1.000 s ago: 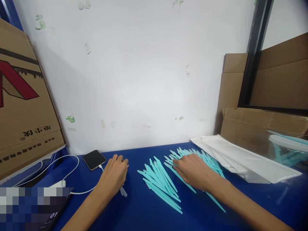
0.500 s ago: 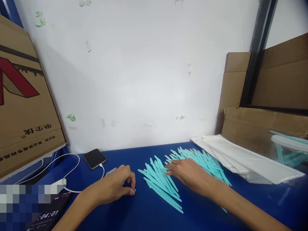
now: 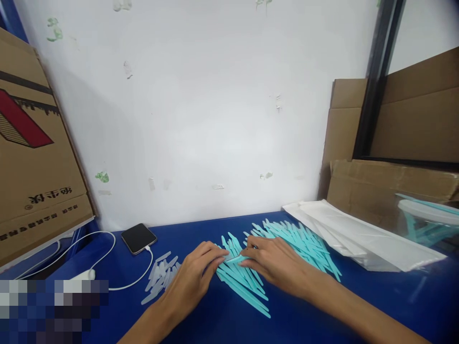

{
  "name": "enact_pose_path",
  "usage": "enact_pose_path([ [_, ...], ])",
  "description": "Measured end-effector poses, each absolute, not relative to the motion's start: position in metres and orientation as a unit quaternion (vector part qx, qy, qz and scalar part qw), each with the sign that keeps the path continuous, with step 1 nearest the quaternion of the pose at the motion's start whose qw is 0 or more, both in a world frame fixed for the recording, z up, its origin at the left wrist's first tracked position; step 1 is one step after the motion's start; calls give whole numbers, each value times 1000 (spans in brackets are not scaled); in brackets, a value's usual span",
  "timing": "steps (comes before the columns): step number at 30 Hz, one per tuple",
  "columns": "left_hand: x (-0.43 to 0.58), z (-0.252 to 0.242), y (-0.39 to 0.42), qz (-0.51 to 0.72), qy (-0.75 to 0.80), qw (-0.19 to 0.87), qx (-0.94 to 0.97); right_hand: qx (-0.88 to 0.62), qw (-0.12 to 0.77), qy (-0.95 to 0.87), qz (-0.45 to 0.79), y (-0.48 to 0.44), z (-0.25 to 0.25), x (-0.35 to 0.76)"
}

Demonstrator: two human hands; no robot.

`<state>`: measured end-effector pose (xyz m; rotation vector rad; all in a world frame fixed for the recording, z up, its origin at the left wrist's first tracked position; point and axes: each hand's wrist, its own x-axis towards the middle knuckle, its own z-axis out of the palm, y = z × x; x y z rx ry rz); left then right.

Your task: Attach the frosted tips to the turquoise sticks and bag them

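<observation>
My left hand pinches a small translucent cap between thumb and fingertips. Facing it, my right hand is closed on a slim teal eyebrow razor, its end meeting the cap; the fingers partly hide the joint. Below both hands lies a loose bunch of teal eyebrow razors. A larger heap of teal razors, many with pale clear ends, spreads behind my right hand. Several loose translucent caps lie left of my left hand.
A phone with a white cable lies at the back left. White plastic bags and a clear tub with teal razors stand right. Cardboard boxes flank the blue table before a white wall.
My left hand has moved right and up with the cap, meeting the razor in my right hand. The pile of caps it was covering now shows. The view has shifted slightly.
</observation>
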<state>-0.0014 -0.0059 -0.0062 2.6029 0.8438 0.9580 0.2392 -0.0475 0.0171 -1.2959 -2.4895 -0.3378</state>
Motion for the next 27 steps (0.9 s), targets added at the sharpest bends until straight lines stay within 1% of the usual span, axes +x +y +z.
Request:
enact_pose_path([
  [4,0,-7,-8,330,285,135,890,-455,163,-868,-117,-48,16,237],
  [13,-4,-6,-5,303,295,99,901,-473,184,-855,-112,-47,15,238],
  [20,1,-11,-8,339,295,174,876,-449,198,-866,-99,-47,16,238],
  [27,10,-16,-15,375,311,209,848,-411,220,-882,-68,-45,5,235],
])
